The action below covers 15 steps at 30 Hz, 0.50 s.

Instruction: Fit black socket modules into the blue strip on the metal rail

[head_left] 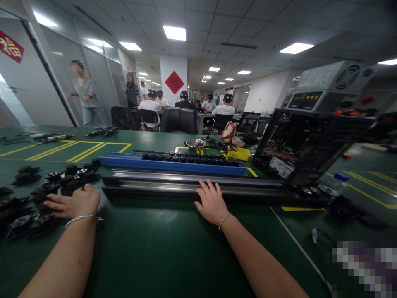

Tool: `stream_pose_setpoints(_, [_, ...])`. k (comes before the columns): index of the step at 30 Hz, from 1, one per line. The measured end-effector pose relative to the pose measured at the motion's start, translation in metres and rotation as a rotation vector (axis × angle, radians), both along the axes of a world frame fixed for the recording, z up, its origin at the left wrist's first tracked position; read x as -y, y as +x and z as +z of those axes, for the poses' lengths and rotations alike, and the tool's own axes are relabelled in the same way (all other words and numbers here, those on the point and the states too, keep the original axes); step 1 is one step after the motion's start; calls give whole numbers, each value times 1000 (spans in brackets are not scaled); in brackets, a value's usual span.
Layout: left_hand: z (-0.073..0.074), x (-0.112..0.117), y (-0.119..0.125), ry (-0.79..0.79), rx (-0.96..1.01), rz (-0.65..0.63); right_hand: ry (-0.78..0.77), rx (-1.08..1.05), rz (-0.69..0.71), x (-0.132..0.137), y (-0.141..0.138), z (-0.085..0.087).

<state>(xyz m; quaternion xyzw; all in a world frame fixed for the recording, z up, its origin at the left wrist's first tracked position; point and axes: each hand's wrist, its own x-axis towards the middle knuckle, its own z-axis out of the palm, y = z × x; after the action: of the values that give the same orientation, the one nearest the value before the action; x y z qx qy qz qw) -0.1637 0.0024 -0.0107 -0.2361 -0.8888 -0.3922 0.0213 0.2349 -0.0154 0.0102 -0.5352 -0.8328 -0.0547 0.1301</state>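
My left hand [76, 203] is over the right side of a pile of small black parts [34, 213], its fingers stretched to the left and apart. Whether its fingertips touch a part I cannot tell. On the near edge of a long black channel rail [155, 188] with a shiny metal inside lies my right hand [212, 200], fingers spread and nothing gripped. Just behind that rail runs a long blue rail [173, 164], and a row of small black parts [192, 158] sits along it.
An open black computer case [304, 145] with a power supply [335, 76] on top stands at the right. Farther back are a metal bowl [195, 143] and a yellow tray [238, 154]. A clear jar with a blue lid [336, 184] is at the right. People sit and walk beyond the table.
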Motion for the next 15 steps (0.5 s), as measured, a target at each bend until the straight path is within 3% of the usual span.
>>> stream_pose_setpoints(4, [3,1,5,-4,-10,-15,3,-3,2,0,0,0])
stream_pose_setpoints(8, [7,0,16,100,-155,-60,8,-8,1,0,0,0])
stream_pose_setpoints(11, [13,-2,41,134,-325,-247,7,-12,5,0,0,0])
stream_pose_setpoints(15, [17,-4,96,141,-614,-579,13,-18,10,1,0,0])
